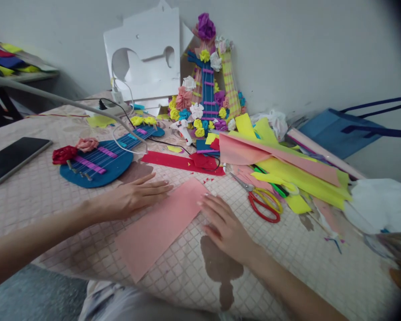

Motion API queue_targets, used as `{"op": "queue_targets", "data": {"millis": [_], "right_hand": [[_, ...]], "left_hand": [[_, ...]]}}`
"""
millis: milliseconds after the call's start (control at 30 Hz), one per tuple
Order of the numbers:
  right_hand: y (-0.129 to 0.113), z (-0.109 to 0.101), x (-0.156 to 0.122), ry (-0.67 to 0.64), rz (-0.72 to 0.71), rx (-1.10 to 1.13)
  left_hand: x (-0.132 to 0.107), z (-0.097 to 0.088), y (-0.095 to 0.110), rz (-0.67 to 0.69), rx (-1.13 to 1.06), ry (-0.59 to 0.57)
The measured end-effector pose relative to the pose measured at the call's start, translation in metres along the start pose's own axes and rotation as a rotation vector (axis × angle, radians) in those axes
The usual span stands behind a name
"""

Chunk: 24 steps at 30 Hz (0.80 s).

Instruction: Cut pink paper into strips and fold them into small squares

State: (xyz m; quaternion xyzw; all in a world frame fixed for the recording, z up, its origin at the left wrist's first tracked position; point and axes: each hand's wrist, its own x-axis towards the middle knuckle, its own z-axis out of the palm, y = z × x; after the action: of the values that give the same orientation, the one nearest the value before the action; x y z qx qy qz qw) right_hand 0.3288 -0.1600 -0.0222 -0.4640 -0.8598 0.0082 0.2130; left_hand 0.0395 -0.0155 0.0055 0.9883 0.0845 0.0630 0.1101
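Note:
A pink strip of crepe paper [163, 229] lies flat and slanted on the table before me. My left hand [138, 195] rests with fingers stretched out over its upper left edge. On the other side, my right hand [222, 223] has its fingertips on the strip's far right edge, fingers extended. Just beyond is a red strip [173, 163] with small red scraps near it. Scissors [264, 200] with red and yellow handles lie to the right of my right hand. A blue toy guitar [98, 162] with paper flowers lies behind my left hand.
A phone [16, 159] lies at the left. A white glue gun [183, 131] and its cord sit at the back, before flower-covered guitars [207, 93] and white cut board [147, 55]. Pink and yellow paper sheets [287, 167] pile at the right, near a blue bag [341, 131].

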Motion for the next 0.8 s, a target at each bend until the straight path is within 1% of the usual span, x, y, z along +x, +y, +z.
{"op": "queue_targets", "data": {"millis": [67, 133, 200, 233, 267, 300, 333, 400, 467, 500, 567, 633, 700, 733, 800], "right_hand": [[-0.022, -0.003, 0.007, -0.051, -0.104, 0.001], [-0.041, -0.004, 0.013, -0.096, -0.193, 0.014], [-0.050, -0.002, 0.017, -0.108, -0.248, 0.037], [-0.049, -0.001, 0.018, -0.084, -0.230, 0.052], [-0.045, 0.001, 0.019, -0.040, -0.172, 0.069], [-0.037, 0.002, 0.020, 0.020, -0.078, 0.087], [-0.026, 0.004, 0.020, 0.091, 0.064, 0.102], [-0.001, 0.006, 0.023, 0.172, 0.314, 0.130], [0.023, 0.007, 0.028, 0.154, 0.478, 0.152], [0.031, 0.007, 0.032, 0.121, 0.515, 0.159], [0.040, 0.007, 0.039, 0.041, 0.543, 0.157], [0.041, 0.007, 0.046, 0.001, 0.558, 0.164], [0.038, 0.007, 0.050, 0.008, 0.570, 0.192], [0.036, 0.007, 0.051, 0.017, 0.571, 0.209], [0.032, 0.006, 0.052, 0.036, 0.560, 0.241]], "left_hand": [[-0.003, -0.002, 0.008, 0.044, -0.036, -0.025], [-0.004, -0.001, 0.013, 0.058, -0.064, -0.047], [-0.005, 0.002, 0.016, 0.059, -0.072, -0.071], [-0.005, 0.005, 0.016, 0.057, -0.070, -0.080], [-0.006, 0.007, 0.016, 0.054, -0.067, -0.084], [-0.006, 0.009, 0.016, 0.050, -0.067, -0.081], [-0.006, 0.011, 0.015, 0.043, -0.071, -0.071], [-0.005, 0.014, 0.012, 0.038, -0.087, -0.040], [-0.004, 0.016, 0.010, 0.041, -0.104, -0.006], [-0.002, 0.017, 0.008, 0.042, -0.111, 0.010], [0.000, 0.018, 0.006, 0.042, -0.124, 0.039], [0.002, 0.019, 0.005, 0.043, -0.150, 0.072], [0.006, 0.019, 0.005, 0.016, -0.204, 0.107], [0.009, 0.019, 0.006, -0.033, -0.237, 0.132], [0.018, 0.019, 0.009, -0.208, -0.309, 0.201]]}}
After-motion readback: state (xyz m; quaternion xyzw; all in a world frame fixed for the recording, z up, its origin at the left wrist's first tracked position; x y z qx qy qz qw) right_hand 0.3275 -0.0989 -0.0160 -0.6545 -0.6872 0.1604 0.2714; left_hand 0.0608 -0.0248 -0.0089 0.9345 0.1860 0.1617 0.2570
